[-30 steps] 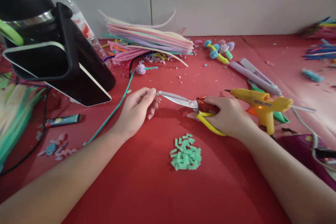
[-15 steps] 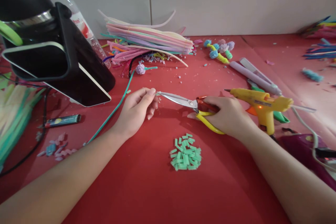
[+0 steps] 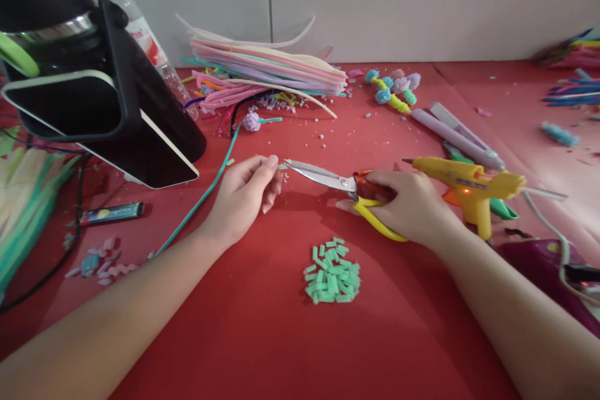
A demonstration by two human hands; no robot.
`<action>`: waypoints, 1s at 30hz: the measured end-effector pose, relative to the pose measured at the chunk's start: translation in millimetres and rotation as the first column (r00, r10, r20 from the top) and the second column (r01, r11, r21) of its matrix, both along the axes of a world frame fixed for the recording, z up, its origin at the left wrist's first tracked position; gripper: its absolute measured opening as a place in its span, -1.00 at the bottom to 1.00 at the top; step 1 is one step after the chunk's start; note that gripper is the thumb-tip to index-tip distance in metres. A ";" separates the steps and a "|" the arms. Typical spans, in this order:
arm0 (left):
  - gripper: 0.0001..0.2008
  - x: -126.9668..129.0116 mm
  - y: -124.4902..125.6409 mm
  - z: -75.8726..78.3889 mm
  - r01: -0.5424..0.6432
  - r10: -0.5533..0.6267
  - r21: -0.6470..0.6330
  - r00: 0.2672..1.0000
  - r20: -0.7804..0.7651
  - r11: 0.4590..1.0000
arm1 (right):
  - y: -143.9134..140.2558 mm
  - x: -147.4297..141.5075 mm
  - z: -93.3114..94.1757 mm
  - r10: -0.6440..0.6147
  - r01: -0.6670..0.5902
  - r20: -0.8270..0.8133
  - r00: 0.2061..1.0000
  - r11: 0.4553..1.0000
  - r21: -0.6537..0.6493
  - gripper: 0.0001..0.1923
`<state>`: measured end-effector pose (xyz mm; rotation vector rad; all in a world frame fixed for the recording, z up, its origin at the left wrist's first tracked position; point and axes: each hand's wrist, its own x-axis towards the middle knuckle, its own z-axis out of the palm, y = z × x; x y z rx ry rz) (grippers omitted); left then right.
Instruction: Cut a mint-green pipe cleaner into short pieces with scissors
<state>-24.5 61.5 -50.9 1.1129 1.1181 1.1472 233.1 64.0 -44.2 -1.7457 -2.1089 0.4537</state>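
My left hand (image 3: 246, 194) is closed, thumb and forefinger pinching a small green pipe cleaner piece (image 3: 282, 166) whose tip sticks out to the right. In my right hand (image 3: 410, 203) are scissors (image 3: 323, 176) with red and yellow handles. Their blades point left, almost together, with the tips just beside the green piece. Below the blades, a pile of short green cut pieces (image 3: 332, 275) lies on the red table (image 3: 262, 325). A long teal pipe cleaner (image 3: 199, 205) runs along the table beside my left wrist.
A yellow glue gun (image 3: 469, 184) with a lit orange light stands right of my right hand, near a lilac flat iron (image 3: 452, 137). Bundled pastel pipe cleaners (image 3: 267, 65) lie at the back. A black bottle (image 3: 164, 87) and black-and-white holder (image 3: 140, 150) rise at the left.
The scissors have shifted slightly right, so their tips stand a little farther from my left fingertips. The green end shows more clearly. My left hand has hardly moved.
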 end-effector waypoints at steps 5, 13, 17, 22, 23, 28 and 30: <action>-0.69 0.6 0.1 1.4 -0.010 0.010 -0.009 1.000 -0.005 1.000 | -0.1 -0.6 1.1 -0.006 0.006 0.029 1.000 1.000 -0.010 -0.29; -0.72 0.8 -0.3 2.5 -0.016 0.016 -0.033 1.000 -0.018 0.999 | 0.2 -1.7 2.3 0.007 -0.007 0.038 0.999 1.000 -0.014 -0.29; -0.72 1.0 -0.2 2.6 -0.007 0.007 -0.030 1.000 0.012 1.000 | 0.3 -3.8 4.0 -0.003 0.004 0.047 0.999 1.000 -0.025 -0.27; -0.73 1.2 0.0 2.6 0.002 -0.001 -0.029 1.000 0.031 1.000 | 1.1 -4.0 4.6 -0.014 0.016 0.057 0.998 1.000 -0.026 -0.28; -0.73 1.2 0.0 2.6 0.000 0.001 -0.028 1.000 0.028 1.000 | 1.5 -3.9 4.7 -0.013 0.015 0.061 0.998 0.999 -0.033 -0.29; -0.73 0.7 -0.6 2.2 -0.006 0.006 -0.035 1.000 -0.006 0.999 | 2.4 -4.0 5.0 -0.012 0.015 0.051 0.999 0.998 -0.053 -0.29; -0.73 0.4 -0.5 1.8 -0.005 0.005 -0.034 1.000 -0.004 0.999 | 1.3 -3.9 5.0 -0.029 0.031 0.045 0.999 0.999 -0.045 -0.28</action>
